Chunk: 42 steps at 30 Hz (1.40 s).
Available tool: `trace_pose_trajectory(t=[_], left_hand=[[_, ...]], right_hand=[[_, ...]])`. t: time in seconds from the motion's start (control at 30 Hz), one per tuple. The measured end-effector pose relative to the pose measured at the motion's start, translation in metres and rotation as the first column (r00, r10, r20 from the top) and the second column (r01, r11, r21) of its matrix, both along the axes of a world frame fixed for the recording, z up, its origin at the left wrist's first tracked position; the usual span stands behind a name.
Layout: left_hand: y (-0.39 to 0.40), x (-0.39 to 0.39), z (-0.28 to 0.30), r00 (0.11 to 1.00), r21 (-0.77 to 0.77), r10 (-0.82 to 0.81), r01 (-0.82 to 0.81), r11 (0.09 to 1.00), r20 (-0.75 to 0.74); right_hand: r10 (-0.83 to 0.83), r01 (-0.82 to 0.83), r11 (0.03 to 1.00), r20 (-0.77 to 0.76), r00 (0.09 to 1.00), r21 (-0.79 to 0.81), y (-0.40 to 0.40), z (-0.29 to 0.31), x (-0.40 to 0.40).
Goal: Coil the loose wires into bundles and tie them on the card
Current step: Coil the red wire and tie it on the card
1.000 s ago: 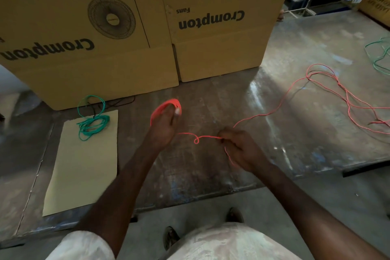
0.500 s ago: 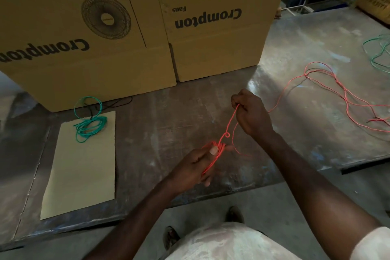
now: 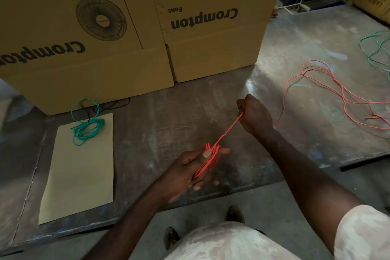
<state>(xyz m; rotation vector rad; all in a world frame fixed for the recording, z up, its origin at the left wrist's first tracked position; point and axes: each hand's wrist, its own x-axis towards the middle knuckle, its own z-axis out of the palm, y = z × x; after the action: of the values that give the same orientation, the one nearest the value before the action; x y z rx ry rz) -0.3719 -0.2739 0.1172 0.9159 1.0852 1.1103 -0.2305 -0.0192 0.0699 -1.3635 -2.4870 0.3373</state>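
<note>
Fingers (image 3: 207, 152) of L hand (image 3: 187, 172) clamp red coil (image 3: 207, 159).

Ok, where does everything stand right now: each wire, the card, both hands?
Left hand: grips the red wire coil.
Red wire coil: partly wound, held above the table, not tied.
Right hand: pinches the red strand, pulled taut from the coil.
Loose red wire: uncoiled, sprawled on the grey table.
Green wire bundle: coiled, lying on the card's far edge.
Beige card: flat on the table.
Loose green wire: uncoiled, far right.
</note>
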Motion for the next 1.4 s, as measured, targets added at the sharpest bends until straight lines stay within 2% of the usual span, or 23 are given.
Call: trace_pose_trajectory(t=[0.1, 0.17, 0.27, 0.33, 0.43, 0.57, 0.67, 0.77, 0.83, 0.9, 0.97, 1.03, 1.1, 1.17, 1.2, 1.27, 1.33, 1.4], left_hand=[[0.002, -0.001, 0.0, 0.992, -0.011, 0.046, -0.045, 0.999, 0.114], [0.004, -0.005, 0.003, 0.965, -0.03, 0.088, -0.083, 0.996, 0.246], [0.01, -0.015, 0.012, 0.865, 0.014, 0.086, -0.107, 0.994, 0.494], [0.017, -0.026, 0.023, 0.794, 0.103, 0.044, -0.133, 0.986, 0.607], [0.034, -0.046, 0.045, 0.784, 0.218, 0.034, -0.213, 0.952, 0.62], [0.061, -0.066, 0.055, 0.81, 0.218, 0.191, -0.363, 0.906, 0.554], [0.081, -0.072, 0.054, 0.809, 0.173, 0.362, -0.482, 0.859, 0.463], [0.095, -0.068, 0.053, 0.797, 0.151, 0.522, -0.581, 0.8, 0.302], [0.1, -0.063, 0.049, 0.787, 0.212, 0.607, -0.616, 0.759, 0.115], [0.103, -0.064, 0.038, 0.731, 0.367, 0.662, -0.577, 0.729, -0.167], [0.102, -0.069, 0.026, 0.647, 0.465, 0.624, -0.431, 0.773, -0.438], [0.095, -0.076, 0.011, 0.58, 0.412, 0.503, -0.293, 0.863, -0.641], [0.085, -0.082, -0.002, 0.527, 0.309, 0.369, -0.202, 0.93, -0.766], [0.075, -0.083, -0.015, 0.5, 0.246, 0.29, -0.153, 0.957, -0.816], [0.071, -0.08, -0.019, 0.529, 0.221, 0.262, -0.14, 0.965, -0.807], [0.063, -0.068, -0.021, 0.662, 0.168, 0.211, -0.129, 0.977, -0.719], [0.055, -0.054, -0.018, 0.822, 0.119, 0.171, -0.126, 0.985, -0.544], [0.049, -0.042, -0.016, 0.928, 0.06, 0.137, -0.124, 0.99, -0.347]], right_hand=[[0.044, -0.044, 0.998, 0.002, 0.999, -0.04, -0.002, -0.002, -0.002], [0.128, -0.133, 0.989, -0.068, 0.989, -0.059, -0.006, -0.004, 0.001], [0.216, -0.231, 0.971, -0.175, 0.96, -0.067, -0.024, -0.009, 0.003], [0.199, -0.221, 0.972, -0.218, 0.956, -0.084, -0.037, -0.017, 0.003], [0.169, -0.211, 0.962, -0.23, 0.958, -0.171, -0.06, -0.033, 0.008], [0.25, -0.275, 0.947, -0.158, 0.955, -0.165, -0.105, -0.046, 0.007], [0.322, -0.342, 0.932, -0.16, 0.933, -0.119, -0.136, -0.044, -0.001], [0.397, -0.417, 0.905, -0.185, 0.899, -0.083, -0.157, -0.035, -0.01], [0.428, -0.44, 0.898, -0.2, 0.881, -0.016, -0.167, -0.025, -0.015], [0.432, -0.436, 0.899, -0.243, 0.868, 0.042, -0.172, -0.014, -0.019], [0.415, -0.423, 0.905, -0.31, 0.855, 0.046, -0.172, 0.001, -0.022], [0.397, -0.417, 0.908, -0.383, 0.834, 0.034, -0.165, 0.014, -0.021], [0.362, -0.389, 0.921, -0.418, 0.833, 0.022, -0.147, 0.026, -0.02], [0.34, -0.353, 0.935, -0.399, 0.851, 0.044, -0.123, 0.038, -0.018], [0.346, -0.352, 0.934, -0.382, 0.857, 0.056, -0.112, 0.043, -0.017], [0.375, -0.377, 0.924, -0.356, 0.856, 0.067, -0.093, 0.051, -0.014], [0.389, -0.396, 0.917, -0.355, 0.85, 0.058, -0.079, 0.056, -0.013], [0.399, -0.415, 0.909, -0.374, 0.837, 0.042, -0.069, 0.057, -0.013]])
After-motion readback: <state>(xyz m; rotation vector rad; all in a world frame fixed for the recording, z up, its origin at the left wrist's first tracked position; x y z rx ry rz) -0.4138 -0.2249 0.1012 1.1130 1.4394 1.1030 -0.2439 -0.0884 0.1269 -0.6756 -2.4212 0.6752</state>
